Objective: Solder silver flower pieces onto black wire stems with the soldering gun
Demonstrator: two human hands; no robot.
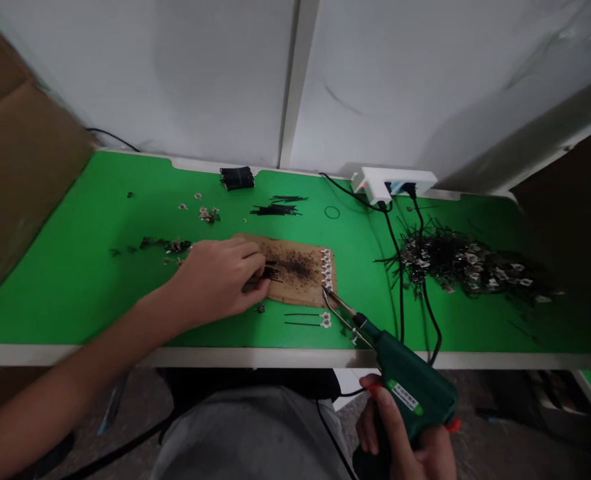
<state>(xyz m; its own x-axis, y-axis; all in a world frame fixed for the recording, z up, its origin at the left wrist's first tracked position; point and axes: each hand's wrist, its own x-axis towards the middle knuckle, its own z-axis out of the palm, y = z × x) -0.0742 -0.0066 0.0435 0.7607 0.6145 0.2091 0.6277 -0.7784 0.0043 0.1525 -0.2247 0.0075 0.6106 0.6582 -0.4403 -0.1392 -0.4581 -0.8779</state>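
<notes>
My right hand (395,433) is wrapped round the grip of a green soldering gun (415,380) with a red trigger. The gun's tip reaches the lower end of a row of small white-and-metal parts (327,267) along the right edge of a scorched brown board (280,293). My left hand (230,277) rests over the board's left side, thumb and fingers closed on short black wires (274,272) whose ends show past the fingertips. Below the board lie two black wires with small connectors (326,320) at their right ends.
A tangled pile of wired parts (455,260) lies on the right of the green mat (65,287). A wire bundle (237,178), loose wires (276,209) and loose small parts (208,215) are behind. Cords run from a white power strip (395,181). A cardboard box (25,147) stands left.
</notes>
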